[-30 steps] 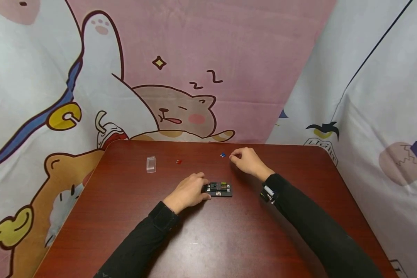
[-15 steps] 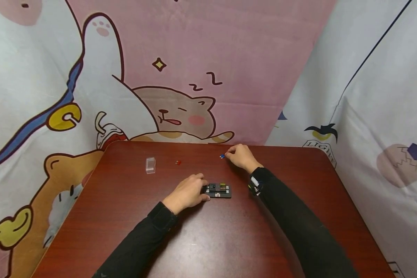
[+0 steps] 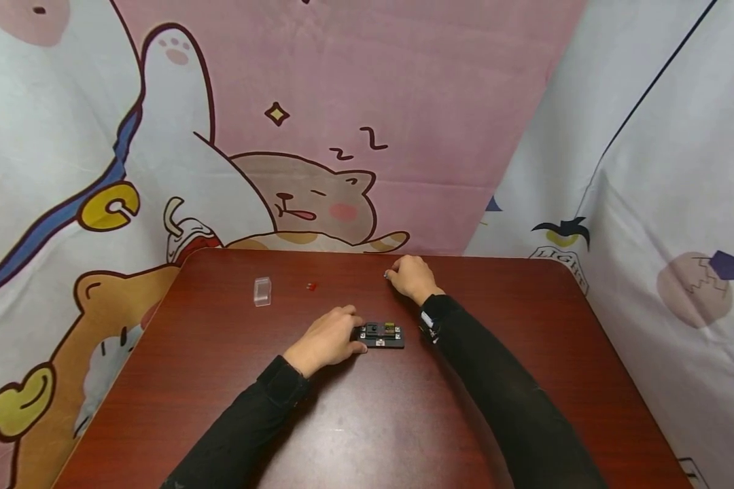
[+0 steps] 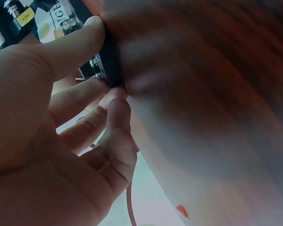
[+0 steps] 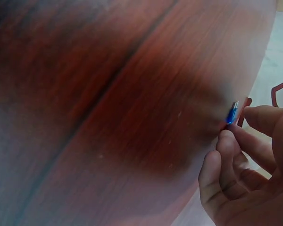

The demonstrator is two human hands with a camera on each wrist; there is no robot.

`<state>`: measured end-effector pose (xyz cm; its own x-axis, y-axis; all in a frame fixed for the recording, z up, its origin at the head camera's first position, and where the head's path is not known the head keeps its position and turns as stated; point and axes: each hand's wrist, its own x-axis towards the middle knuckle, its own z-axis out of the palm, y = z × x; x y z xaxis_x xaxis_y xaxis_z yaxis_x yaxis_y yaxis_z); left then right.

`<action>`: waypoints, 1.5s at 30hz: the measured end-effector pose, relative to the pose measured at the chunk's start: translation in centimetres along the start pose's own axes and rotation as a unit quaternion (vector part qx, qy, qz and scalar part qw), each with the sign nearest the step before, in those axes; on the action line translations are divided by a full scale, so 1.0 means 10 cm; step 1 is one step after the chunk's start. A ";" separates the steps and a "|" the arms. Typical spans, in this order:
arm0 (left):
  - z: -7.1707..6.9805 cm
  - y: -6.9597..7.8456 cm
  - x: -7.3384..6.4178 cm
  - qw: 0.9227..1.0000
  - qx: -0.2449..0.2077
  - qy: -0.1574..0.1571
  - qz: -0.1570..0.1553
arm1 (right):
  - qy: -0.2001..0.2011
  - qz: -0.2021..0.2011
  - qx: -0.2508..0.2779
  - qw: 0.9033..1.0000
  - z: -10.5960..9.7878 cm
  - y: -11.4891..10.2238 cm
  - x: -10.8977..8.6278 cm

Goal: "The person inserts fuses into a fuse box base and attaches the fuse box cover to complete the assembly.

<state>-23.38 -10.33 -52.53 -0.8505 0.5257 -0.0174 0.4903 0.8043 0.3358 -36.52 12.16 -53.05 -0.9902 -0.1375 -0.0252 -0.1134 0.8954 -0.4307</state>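
Observation:
My left hand [image 3: 327, 339] grips the left end of a black block with screw terminals [image 3: 382, 337], thumb at the near side and fingers at the far side. In the left wrist view, the block [image 4: 114, 70] shows metal screws at its edge, with the left hand [image 4: 85, 117] around it. Near the table's far edge, my right hand [image 3: 412, 278] pinches a small blue crimp terminal. That blue crimp terminal [image 5: 232, 114], with a metal tip, shows at the fingertips of the right hand [image 5: 245, 165] in the right wrist view.
Small red pieces [image 3: 311, 286] lie on the brown table [image 3: 342, 435], left of the right hand. A clear plastic box [image 3: 262, 291] stands farther left. A printed cloth [image 3: 440, 136] hangs behind the table's far edge.
My right hand has moved left to the blue pieces, and its fingers now cover them in the head view. The left hand stays on the black block.

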 end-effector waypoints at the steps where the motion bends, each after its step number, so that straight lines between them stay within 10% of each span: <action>1: 0.00 0.00 0.00 1.000 0.000 -0.001 -0.001 | 0.001 0.001 -0.004 1.000 0.00 -0.01 0.00; 22: 0.03 -0.02 -0.02 1.000 -0.013 0.005 0.002 | 0.025 -0.011 -0.046 0.999 0.08 -0.05 0.01; 34: 0.01 -0.01 -0.01 1.000 -0.007 0.002 -0.005 | 0.036 -0.034 0.089 0.995 0.13 0.28 0.16; 45: -0.01 0.00 0.00 1.000 -0.009 0.001 -0.007 | 0.027 0.009 0.127 0.992 -0.07 0.16 -0.07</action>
<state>-23.37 -10.40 -52.46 -0.8575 0.5140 -0.0202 0.4750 0.8064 0.3523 -36.04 13.97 -53.06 -0.9955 -0.0941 0.0098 -0.0783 0.7611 -0.6438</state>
